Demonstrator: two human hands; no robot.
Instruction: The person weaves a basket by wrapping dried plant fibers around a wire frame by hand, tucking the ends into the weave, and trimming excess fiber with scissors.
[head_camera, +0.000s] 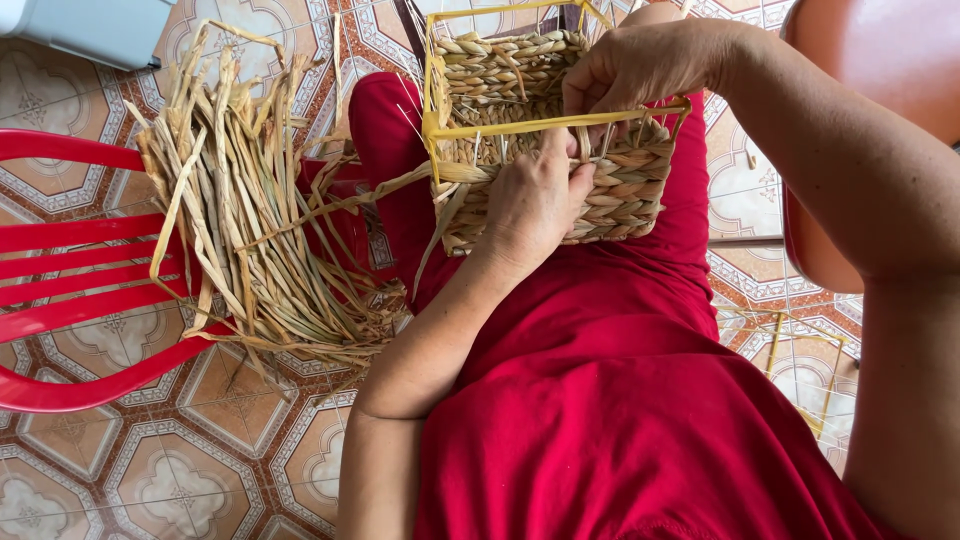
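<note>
In the head view, I see the half-woven basket resting on the lap, on its yellow wire frame. The left hand pinches a straw strand against the basket wall; the right hand grips the rim. The dry strand could snap if it is pulled too hard.

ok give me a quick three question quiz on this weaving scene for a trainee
1. True or false: the left hand rests on the near woven wall of the basket.
2. Multiple choice: where does the bundle of dried straw lie? A) on the red plastic chair B) inside the basket C) on the lap
3. What colour is the frame that the right hand grips at the basket's rim?

Key: 1 true; 2 A; 3 yellow.
</note>
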